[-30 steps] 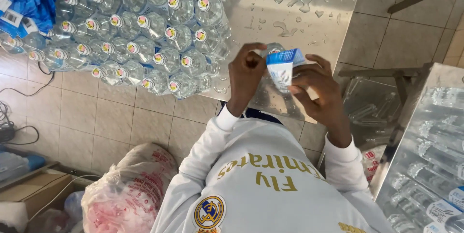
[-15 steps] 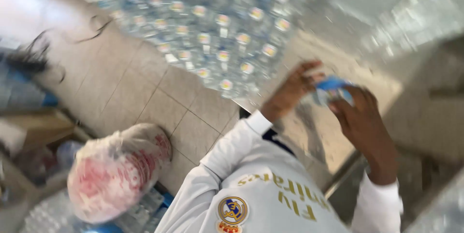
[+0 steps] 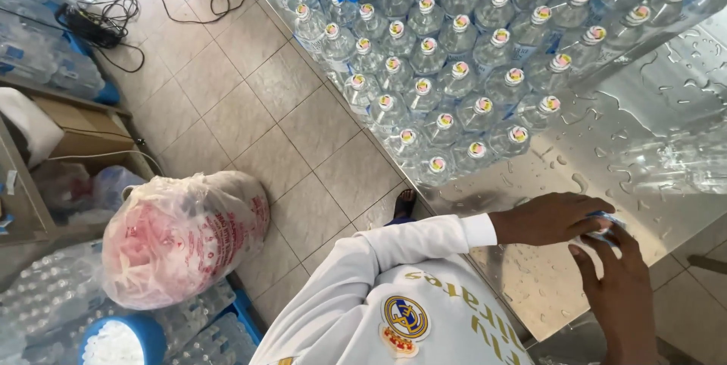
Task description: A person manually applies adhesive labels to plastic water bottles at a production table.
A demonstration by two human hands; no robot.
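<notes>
From the head view, we see our left hand [image 3: 547, 218] and right hand [image 3: 622, 293] both closed around a small bottle [image 3: 602, 227] with a blue label, pinched between them above the wet counter [image 3: 651, 115], near rows of capped bottles [image 3: 454, 70].

We stood in a small water-bottling workshop, capped clear bottles [image 3: 454, 70] massed on a wet steel table [image 3: 651, 107], more packs [image 3: 45, 297] on tiled floor [image 3: 250, 107].

Both hands have lowered the blue-labelled bottle [image 3: 602, 227] from chest height onto the wet table [image 3: 651, 123]
</notes>
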